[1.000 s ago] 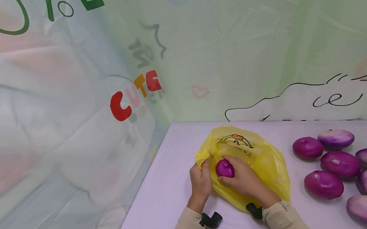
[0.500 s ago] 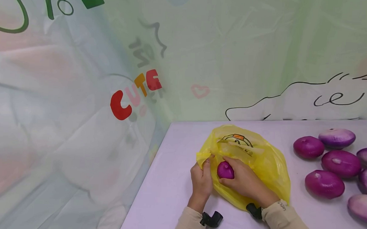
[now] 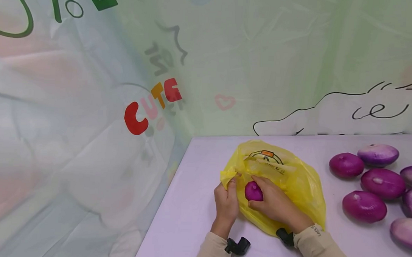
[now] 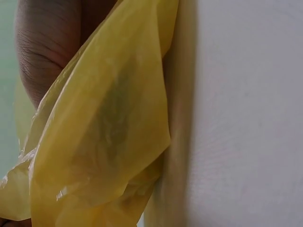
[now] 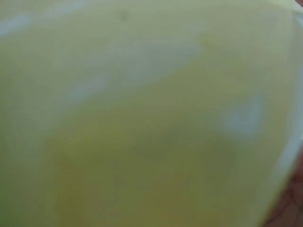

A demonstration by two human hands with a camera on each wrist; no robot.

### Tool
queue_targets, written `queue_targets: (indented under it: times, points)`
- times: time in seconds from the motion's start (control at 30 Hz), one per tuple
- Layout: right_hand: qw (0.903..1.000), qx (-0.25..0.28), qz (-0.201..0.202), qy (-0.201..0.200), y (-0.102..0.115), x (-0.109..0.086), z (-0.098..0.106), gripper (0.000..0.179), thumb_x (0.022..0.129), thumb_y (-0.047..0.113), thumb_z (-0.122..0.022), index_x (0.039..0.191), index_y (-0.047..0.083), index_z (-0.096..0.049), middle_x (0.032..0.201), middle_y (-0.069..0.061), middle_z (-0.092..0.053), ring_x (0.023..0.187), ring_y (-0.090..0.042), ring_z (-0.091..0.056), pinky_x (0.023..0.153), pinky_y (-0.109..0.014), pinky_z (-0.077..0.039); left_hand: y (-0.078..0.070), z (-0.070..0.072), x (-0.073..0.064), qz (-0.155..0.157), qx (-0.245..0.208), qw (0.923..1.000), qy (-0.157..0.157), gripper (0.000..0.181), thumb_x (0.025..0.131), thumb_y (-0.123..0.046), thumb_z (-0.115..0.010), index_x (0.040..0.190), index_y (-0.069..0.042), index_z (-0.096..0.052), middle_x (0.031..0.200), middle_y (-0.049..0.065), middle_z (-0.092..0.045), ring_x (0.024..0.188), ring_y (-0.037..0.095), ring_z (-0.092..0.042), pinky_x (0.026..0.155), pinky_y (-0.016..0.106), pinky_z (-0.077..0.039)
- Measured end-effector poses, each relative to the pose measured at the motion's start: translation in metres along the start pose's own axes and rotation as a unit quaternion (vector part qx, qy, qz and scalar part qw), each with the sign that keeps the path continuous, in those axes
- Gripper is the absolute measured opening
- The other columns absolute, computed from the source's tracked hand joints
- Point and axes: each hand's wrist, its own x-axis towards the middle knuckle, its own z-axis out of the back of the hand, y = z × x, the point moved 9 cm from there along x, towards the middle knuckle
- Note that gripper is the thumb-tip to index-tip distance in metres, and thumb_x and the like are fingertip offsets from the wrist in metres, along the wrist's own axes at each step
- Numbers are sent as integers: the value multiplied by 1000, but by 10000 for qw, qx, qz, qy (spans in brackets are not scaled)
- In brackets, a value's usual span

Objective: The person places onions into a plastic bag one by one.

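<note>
A yellow plastic bag (image 3: 304,185) lies spread on the table, with a printed logo near its far edge. My left hand (image 3: 225,205) pinches the bag's left edge, where a folded flap sticks up. In the left wrist view, the crinkled bag (image 4: 104,132) hangs in front of part of that hand (image 4: 47,47). At the bag's mouth, my right hand (image 3: 275,199) grips a magenta, egg-shaped piece (image 3: 253,191) with a small pale nub, thumb on the near side and fingers on the far side. Blurred yellow bag film (image 5: 142,118) fills most of the right wrist view.
Several similar magenta pieces (image 3: 364,207) and paler purple-and-white ones (image 3: 378,155) lie to the right on the lilac table (image 3: 189,203). A printed sheet (image 3: 228,68) rises behind the table and along its left. Black wrist cameras (image 3: 237,246) sit at both cuffs.
My right hand and the magenta piece have shifted very slightly right and down at the bag's mouth. My left hand keeps its pinch on the bag's edge, nearly still.
</note>
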Motion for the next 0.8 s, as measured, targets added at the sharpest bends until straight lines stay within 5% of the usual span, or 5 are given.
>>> queue_targets:
  times: [0.43, 0.8]
  points:
    - [9997, -105, -98, -188, 12, -17, 21, 86, 89, 28, -82, 156, -5, -39, 153, -35, -42, 124, -49, -57, 100, -61, -53, 6, -3, -7, 217, -8, 9998, 9, 30, 110, -13, -46, 118, -1, -72, 115, 6, -75, 108, 18, -69, 96, 33, -58]
    - [9920, -80, 672, -1065, 59, -43, 99, 72, 92, 26, -80, 152, 1, -49, 151, -25, -53, 139, -48, -47, 110, -69, -40, 10, 11, -1, 284, 100, 9992, -245, 30, 110, -15, -47, 115, 1, -72, 112, 9, -76, 101, 22, -70, 94, 31, -58]
